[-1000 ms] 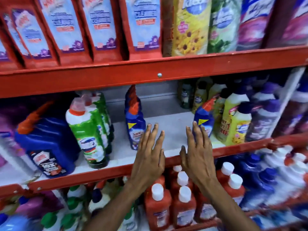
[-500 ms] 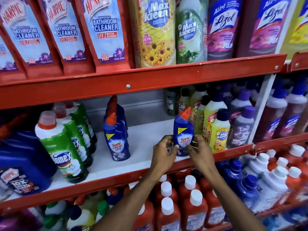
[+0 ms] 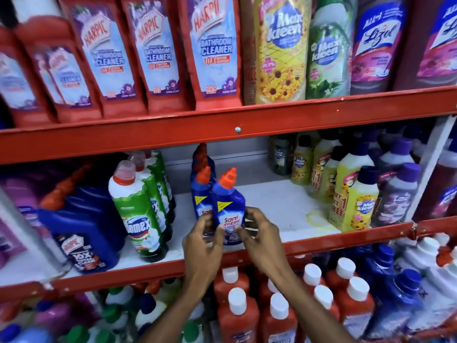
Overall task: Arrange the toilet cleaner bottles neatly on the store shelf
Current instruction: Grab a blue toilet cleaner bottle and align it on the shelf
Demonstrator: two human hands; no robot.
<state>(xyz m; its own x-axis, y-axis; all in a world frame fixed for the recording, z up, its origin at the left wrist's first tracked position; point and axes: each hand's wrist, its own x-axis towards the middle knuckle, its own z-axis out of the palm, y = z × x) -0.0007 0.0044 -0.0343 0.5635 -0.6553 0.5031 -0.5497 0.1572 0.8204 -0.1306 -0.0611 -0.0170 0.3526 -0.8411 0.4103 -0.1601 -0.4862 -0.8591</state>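
Observation:
A blue Sani Fresh toilet cleaner bottle (image 3: 228,205) with an orange cap stands upright near the front of the middle shelf (image 3: 277,206). My left hand (image 3: 204,240) grips its lower left side and my right hand (image 3: 259,235) grips its lower right side. Directly behind it, partly hidden, stands a row of matching blue Sani Fresh bottles (image 3: 201,184) running toward the back. Green Domex bottles (image 3: 137,211) stand in a row just to the left.
A large blue Harpic jug (image 3: 81,229) sits at the left. Yellow and purple Max Kleen bottles (image 3: 358,206) fill the right side. A white bare patch of shelf lies between them. The red shelf lip (image 3: 321,241) runs along the front. Red bottles with white caps (image 3: 237,315) stand on the shelf below.
Both hands went from reaching in empty to grasping the blue bottle on the right, then carried it left across the shelf to the front of the Sani Fresh row.

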